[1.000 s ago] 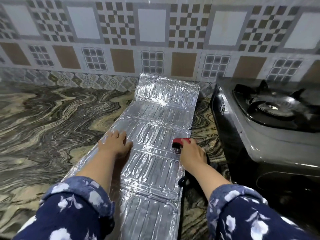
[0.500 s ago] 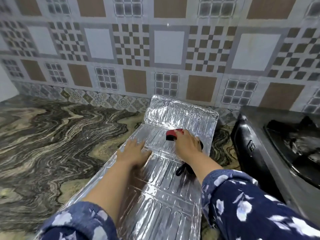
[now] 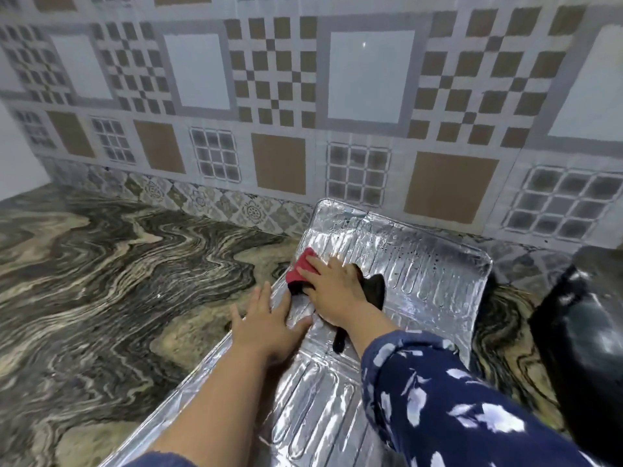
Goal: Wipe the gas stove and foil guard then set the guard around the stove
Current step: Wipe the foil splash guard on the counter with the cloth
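Foil guard (image 3: pixel 421 281) lies flat on marble worktop (image 3: pixel 101 281), far end at tiled wall (image 3: pixel 303 112), right hand (image 3: pixel 332 288) pressing red-black cloth (image 3: pixel 301 269) flat-fingered on its far panel, left hand (image 3: pixel 266 323) spread on left edge, gas stove (image 3: pixel 586 348) at worktop's right edge.

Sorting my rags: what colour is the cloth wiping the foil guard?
Red and black cloth, clearest in the head view.
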